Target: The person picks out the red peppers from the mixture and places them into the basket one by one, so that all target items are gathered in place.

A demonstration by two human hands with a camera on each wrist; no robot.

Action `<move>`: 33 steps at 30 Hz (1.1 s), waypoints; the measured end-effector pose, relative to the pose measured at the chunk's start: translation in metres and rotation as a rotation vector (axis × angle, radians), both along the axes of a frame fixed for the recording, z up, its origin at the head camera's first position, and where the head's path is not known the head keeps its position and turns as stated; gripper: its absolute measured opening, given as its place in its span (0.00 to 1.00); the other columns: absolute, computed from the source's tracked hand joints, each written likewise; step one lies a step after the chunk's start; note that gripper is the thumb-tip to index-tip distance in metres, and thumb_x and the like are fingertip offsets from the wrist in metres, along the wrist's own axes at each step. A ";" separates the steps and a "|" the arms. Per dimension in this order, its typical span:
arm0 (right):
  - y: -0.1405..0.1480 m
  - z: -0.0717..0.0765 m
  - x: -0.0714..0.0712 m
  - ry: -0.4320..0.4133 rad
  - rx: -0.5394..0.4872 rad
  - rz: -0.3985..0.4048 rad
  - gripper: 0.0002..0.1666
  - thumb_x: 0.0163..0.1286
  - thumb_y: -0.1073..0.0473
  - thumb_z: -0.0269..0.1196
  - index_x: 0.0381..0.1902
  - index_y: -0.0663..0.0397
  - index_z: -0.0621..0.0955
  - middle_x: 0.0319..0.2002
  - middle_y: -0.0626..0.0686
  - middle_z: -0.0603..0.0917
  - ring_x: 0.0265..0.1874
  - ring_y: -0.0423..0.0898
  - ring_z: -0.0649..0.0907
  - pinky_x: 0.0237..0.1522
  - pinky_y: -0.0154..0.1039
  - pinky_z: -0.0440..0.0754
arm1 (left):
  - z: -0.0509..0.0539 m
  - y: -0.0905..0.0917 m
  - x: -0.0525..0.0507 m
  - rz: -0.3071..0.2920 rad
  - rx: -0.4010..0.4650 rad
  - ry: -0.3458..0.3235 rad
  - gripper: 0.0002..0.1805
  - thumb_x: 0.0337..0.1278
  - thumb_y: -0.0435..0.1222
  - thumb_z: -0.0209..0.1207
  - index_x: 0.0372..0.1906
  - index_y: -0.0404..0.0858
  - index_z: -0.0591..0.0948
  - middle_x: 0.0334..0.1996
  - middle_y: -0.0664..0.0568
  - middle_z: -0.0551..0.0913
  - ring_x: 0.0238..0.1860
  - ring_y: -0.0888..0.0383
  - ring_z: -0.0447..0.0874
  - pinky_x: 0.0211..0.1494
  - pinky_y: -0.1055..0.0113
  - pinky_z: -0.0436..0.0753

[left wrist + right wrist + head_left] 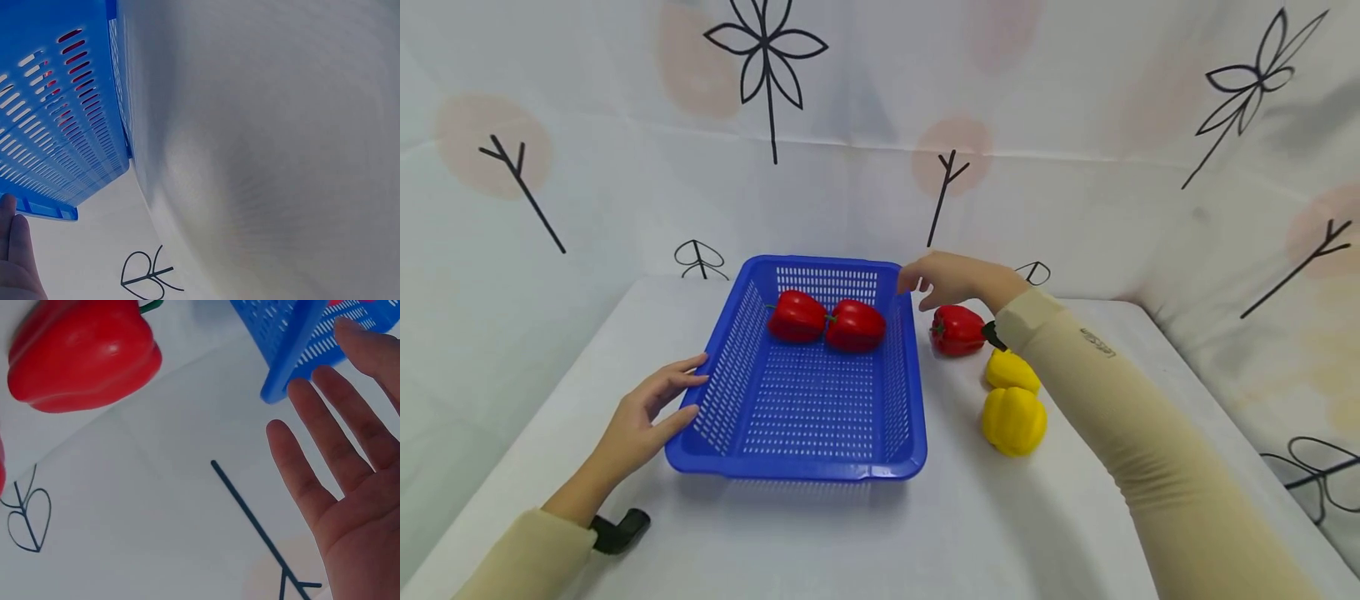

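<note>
A blue plastic basket (pixel 805 468) stands on the table with two red bell peppers (pixel 797 317) lying side by side toward its back. My left hand (pixel 643 425) rests at the basket's left rim, fingers and thumb extended and apart. In the left wrist view, fingertips (pixel 19 228) meet the rim. Over at the back right corner is my right hand (pixel 951 279), holding nothing; the right wrist view shows its fingers (pixel 337 419) spread and fairly straight beside the rim. Another red bell pepper (pixel 957 331) lies outside the basket, just below that hand.
Two yellow bell peppers (pixel 1013 421) lie right of the basket, the farther one partly beside the right sleeve. A bit of something red (pixel 1 465) shows at the right wrist view's left edge. White cloth with plant drawings (pixel 850 200) hangs behind the table (pixel 820 550).
</note>
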State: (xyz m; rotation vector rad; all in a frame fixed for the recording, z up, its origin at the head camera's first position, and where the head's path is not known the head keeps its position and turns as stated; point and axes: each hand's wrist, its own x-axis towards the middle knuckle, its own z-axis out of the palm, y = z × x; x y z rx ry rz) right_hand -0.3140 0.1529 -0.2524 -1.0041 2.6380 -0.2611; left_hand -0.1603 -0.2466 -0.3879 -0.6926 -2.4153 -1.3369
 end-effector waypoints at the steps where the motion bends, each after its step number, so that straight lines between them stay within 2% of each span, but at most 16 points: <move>1: 0.002 -0.001 0.000 -0.002 -0.002 -0.004 0.21 0.59 0.69 0.64 0.52 0.57 0.77 0.48 0.55 0.80 0.50 0.53 0.76 0.49 0.45 0.78 | 0.000 0.000 0.000 -0.001 0.001 0.001 0.19 0.52 0.23 0.59 0.51 0.33 0.76 0.62 0.41 0.68 0.62 0.72 0.61 0.58 0.83 0.62; 11: 0.020 -0.010 0.001 -0.029 0.001 -0.069 0.20 0.57 0.69 0.65 0.49 0.54 0.78 0.48 0.55 0.79 0.50 0.54 0.76 0.49 0.47 0.78 | 0.000 0.000 0.001 -0.003 0.007 0.008 0.19 0.51 0.23 0.59 0.51 0.33 0.76 0.62 0.40 0.69 0.62 0.71 0.61 0.57 0.83 0.62; 19: 0.035 -0.021 -0.001 -0.034 -0.003 -0.075 0.19 0.59 0.68 0.63 0.49 0.55 0.77 0.48 0.57 0.79 0.51 0.57 0.75 0.49 0.49 0.78 | -0.001 0.002 0.000 -0.006 0.016 0.013 0.18 0.51 0.22 0.59 0.50 0.32 0.76 0.61 0.39 0.69 0.62 0.71 0.62 0.58 0.83 0.63; 25: 0.048 -0.030 -0.004 -0.046 -0.019 -0.087 0.19 0.60 0.67 0.63 0.50 0.54 0.77 0.49 0.57 0.80 0.51 0.55 0.76 0.49 0.49 0.78 | -0.001 0.002 0.001 -0.009 0.016 0.013 0.19 0.51 0.22 0.59 0.50 0.32 0.76 0.61 0.39 0.69 0.62 0.71 0.62 0.58 0.83 0.63; 33: 0.059 -0.041 -0.003 -0.034 -0.050 -0.167 0.21 0.57 0.68 0.65 0.49 0.56 0.78 0.48 0.55 0.78 0.52 0.55 0.74 0.49 0.49 0.78 | 0.000 0.002 0.001 -0.013 0.017 0.013 0.19 0.51 0.22 0.59 0.50 0.32 0.76 0.62 0.39 0.69 0.62 0.71 0.62 0.58 0.83 0.63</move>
